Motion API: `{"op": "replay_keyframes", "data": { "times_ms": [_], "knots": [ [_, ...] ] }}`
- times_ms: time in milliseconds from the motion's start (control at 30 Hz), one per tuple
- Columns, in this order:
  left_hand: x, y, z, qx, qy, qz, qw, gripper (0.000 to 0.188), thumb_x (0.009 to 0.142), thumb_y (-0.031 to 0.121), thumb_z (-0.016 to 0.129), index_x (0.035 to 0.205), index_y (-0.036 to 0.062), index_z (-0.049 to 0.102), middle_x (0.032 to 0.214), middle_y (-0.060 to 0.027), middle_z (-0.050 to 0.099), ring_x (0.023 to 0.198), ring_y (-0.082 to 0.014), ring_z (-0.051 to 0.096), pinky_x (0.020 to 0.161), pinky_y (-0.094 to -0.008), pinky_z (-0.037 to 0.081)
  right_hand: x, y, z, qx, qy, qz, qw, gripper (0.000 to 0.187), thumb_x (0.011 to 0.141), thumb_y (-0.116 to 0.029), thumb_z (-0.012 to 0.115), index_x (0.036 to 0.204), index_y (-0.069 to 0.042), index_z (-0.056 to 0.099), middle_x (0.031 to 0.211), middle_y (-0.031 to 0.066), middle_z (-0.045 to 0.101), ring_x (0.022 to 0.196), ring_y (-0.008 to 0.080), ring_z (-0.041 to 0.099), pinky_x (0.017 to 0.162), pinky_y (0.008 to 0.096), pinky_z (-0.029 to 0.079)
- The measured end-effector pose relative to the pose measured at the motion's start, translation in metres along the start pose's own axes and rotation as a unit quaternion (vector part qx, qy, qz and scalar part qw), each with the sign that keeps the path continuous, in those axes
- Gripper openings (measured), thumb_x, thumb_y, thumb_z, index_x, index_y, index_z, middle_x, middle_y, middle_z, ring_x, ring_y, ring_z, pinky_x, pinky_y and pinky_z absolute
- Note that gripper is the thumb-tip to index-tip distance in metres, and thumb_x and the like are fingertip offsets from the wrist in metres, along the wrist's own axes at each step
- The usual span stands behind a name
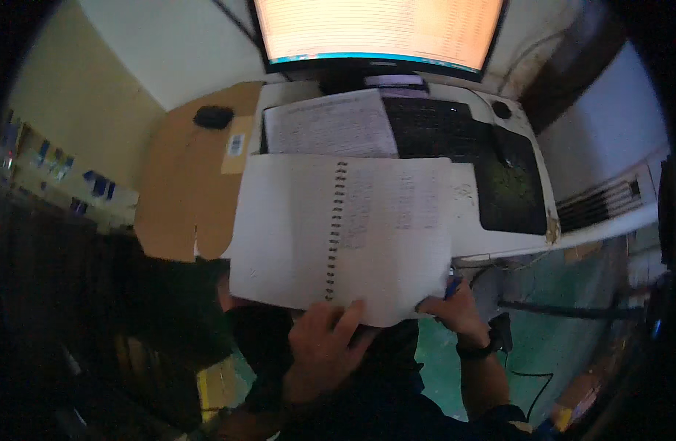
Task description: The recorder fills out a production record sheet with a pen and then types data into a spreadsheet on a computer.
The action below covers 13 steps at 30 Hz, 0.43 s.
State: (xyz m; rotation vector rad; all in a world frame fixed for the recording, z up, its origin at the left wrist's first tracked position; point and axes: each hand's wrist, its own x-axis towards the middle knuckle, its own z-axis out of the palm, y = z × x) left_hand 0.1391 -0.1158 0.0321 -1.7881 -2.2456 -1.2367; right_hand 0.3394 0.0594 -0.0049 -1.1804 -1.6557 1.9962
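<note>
An open spiral notebook (286, 220) lies across the front of the desk, its near edge jutting over my lap. Handwritten columns fill the upper part of its right page; the left page looks nearly blank. My left hand (327, 349) rests at the near edge by the spiral binding, fingers apart, two of them on the paper. At the near right corner, my right hand (459, 312) grips the notebook, thumb on the page and the other fingers mostly hidden. A small blue object (453, 284) shows by that hand; its kind is unclear. A dark band circles the right wrist.
Behind the notebook are a printed sheet (331, 128), a black keyboard (433, 125) and a lit monitor (382, 29). On the right lies a dark mouse pad (511, 187). A cardboard piece (184, 184) carries a small black object (213, 116) on the left.
</note>
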Motion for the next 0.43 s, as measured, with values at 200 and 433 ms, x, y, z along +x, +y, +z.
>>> {"op": "replay_keyframes", "data": {
  "times_ms": [200,433],
  "knots": [
    [-0.022,-0.035,0.009,-0.283,0.157,-0.327,0.888,0.019,0.101,0.011,0.073,0.116,0.0017,0.067,0.094,-0.0126,0.075,0.07,-0.0228,0.07,0.056,-0.034,0.05,-0.002,0.01,-0.018,0.015,-0.007,-0.029,0.999,0.032,0.092,-0.024,0.083,0.117,-0.005,0.078,0.095,-0.0005,0.075,0.078,0.0096,0.066,0.069,0.0273,0.055],
    [-0.029,-0.049,-0.025,-0.431,0.086,-0.492,0.751,0.016,0.107,0.017,0.066,0.101,0.0023,0.067,0.078,-0.0025,0.068,0.057,-0.0102,0.058,0.045,-0.0262,0.041,0.002,0.022,-0.04,0.004,-0.03,0.089,0.996,0.046,0.095,-0.032,0.083,0.133,-0.009,0.073,0.103,-0.0013,0.073,0.085,0.0082,0.066,0.067,0.0273,0.056]
  ]
}}
